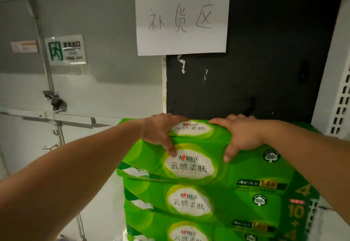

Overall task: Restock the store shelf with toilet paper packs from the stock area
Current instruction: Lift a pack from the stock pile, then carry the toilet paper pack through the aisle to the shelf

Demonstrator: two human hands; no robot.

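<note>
Standing against a black wall panel (265,60), a stack of green toilet paper packs (198,208) is observed, with a grey door (79,93) to its left. The top pack (244,167) is gripped at its upper edge by both hands: the left hand (161,131) and the right hand (240,134) are curled over it, thumbs pressed on its front face. A handwritten paper sign (181,16) is fixed above; an exit sign (65,49) is mounted on the door.
</note>
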